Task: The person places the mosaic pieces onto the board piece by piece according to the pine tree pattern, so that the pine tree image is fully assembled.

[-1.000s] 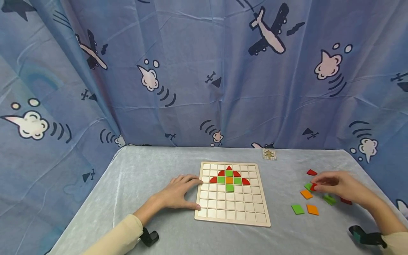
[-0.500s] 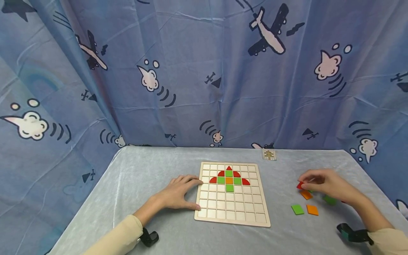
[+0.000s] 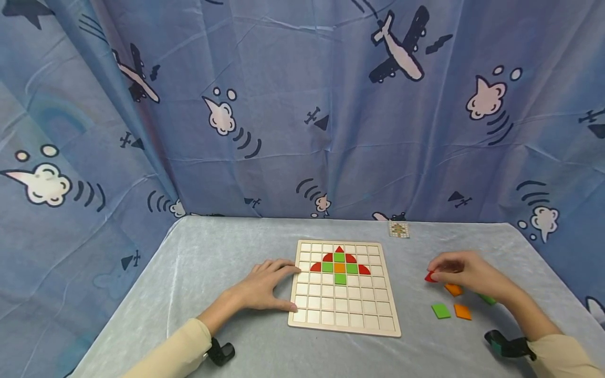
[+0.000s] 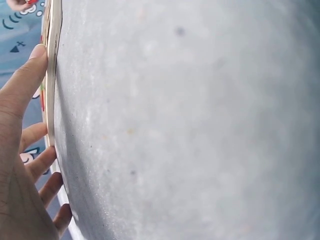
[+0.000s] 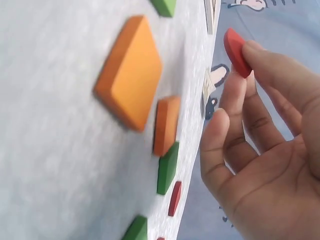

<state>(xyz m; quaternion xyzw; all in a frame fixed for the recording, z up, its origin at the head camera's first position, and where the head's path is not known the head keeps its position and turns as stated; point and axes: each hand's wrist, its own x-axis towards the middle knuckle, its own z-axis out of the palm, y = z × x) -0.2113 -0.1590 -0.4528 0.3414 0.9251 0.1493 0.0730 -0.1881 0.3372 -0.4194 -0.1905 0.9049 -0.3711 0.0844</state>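
My right hand (image 3: 468, 273) pinches a red tile (image 5: 236, 54) between thumb and fingertip, raised over the cloth to the right of the board. One edge of this tile is curved. My left hand (image 3: 264, 286) rests at the left side of a square wooden grid board (image 3: 347, 317), thumb and fingers spread along its edge. In the left wrist view the thumb and fingertips meet the board's edge (image 4: 51, 100). Set in the upper cells are a red triangle (image 3: 339, 249), red quarter-circle tiles (image 3: 364, 269), green squares (image 3: 340, 279) and one orange square (image 3: 340, 268).
Beneath and around the right hand lie loose tiles: a green one (image 3: 440, 311), an orange one (image 3: 462, 312), another orange one (image 3: 454, 289), plus green and red ones partly hidden by the hand. A small patterned card (image 3: 399, 229) lies at the table's back edge, before a blue printed curtain (image 3: 283, 131).
Holding the red tile, my right hand has moved left from among the loose tiles toward the board. My left hand and the tiles on the board have stayed put.
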